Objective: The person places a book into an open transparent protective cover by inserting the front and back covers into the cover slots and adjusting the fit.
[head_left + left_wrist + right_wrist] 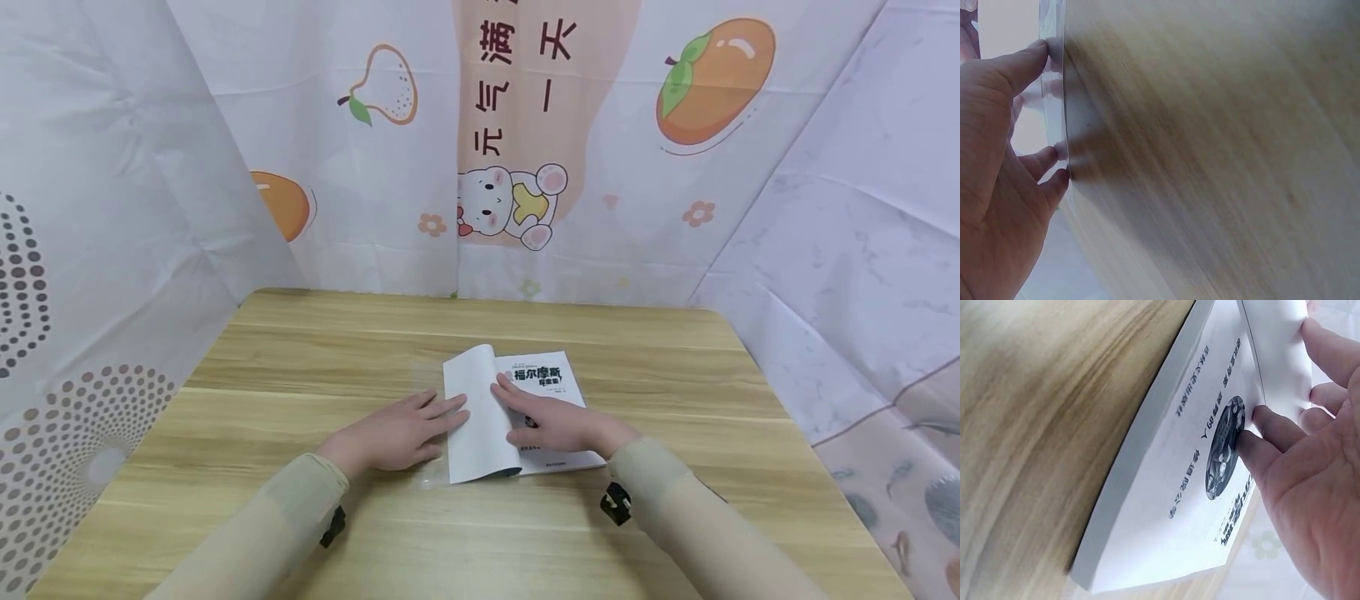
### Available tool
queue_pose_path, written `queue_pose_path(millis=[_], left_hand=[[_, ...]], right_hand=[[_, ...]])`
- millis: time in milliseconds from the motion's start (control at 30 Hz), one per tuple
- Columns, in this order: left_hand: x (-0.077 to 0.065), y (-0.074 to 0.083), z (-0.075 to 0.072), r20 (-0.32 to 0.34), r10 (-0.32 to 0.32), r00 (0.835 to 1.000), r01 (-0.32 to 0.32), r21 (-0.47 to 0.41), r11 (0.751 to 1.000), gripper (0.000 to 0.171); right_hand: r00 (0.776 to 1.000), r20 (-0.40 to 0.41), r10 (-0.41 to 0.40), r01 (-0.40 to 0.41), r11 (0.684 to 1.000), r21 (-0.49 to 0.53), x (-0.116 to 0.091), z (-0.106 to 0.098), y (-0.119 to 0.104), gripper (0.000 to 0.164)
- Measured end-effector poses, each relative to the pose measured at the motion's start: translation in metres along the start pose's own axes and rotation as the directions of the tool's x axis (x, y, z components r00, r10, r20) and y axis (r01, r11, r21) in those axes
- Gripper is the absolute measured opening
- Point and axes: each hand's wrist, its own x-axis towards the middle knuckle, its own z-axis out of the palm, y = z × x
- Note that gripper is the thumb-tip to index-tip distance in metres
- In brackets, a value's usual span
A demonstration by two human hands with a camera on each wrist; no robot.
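Left hand [397, 432] and right hand [551, 421], both spread, touch a white rectangular paper book [483, 417], its long axis pointing away.

The flap [476, 387] and book [555, 398] look like smooth paper, the film [1055, 122] glossy plastic, the table [337, 333] grained wood.

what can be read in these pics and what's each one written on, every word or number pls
"元气满": curtain, reading upward; the next character is cut off.
"一天": same curtain, reading upward.
"福尔摩斯": printed page of the book.
"探案集": same page, smaller, less certain.
The page's remaining small lines are too small or blurred to read surely. No numbers are readable.
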Motion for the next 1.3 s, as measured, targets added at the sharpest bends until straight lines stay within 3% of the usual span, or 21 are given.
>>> queue_pose_path(millis=[433,1300], left_hand=[[-0.0017,-0.0025,0.0044,-0.008,-0.001,1.000,0.001,-0.019,1.000,0.062],[-0.0009,-0.0021,0.0057,-0.025,0.008,1.000,-0.008,-0.037,0.999,0.064]], right_hand=[[1.000,0.015,0.016,-0.016,1.000,0.015,0.0009,0.0006,0.0000,0.073],[1.000,-0.001,-0.003,0.003,0.998,-0.055,0.0017,0.0026,-0.0050,0.072]])
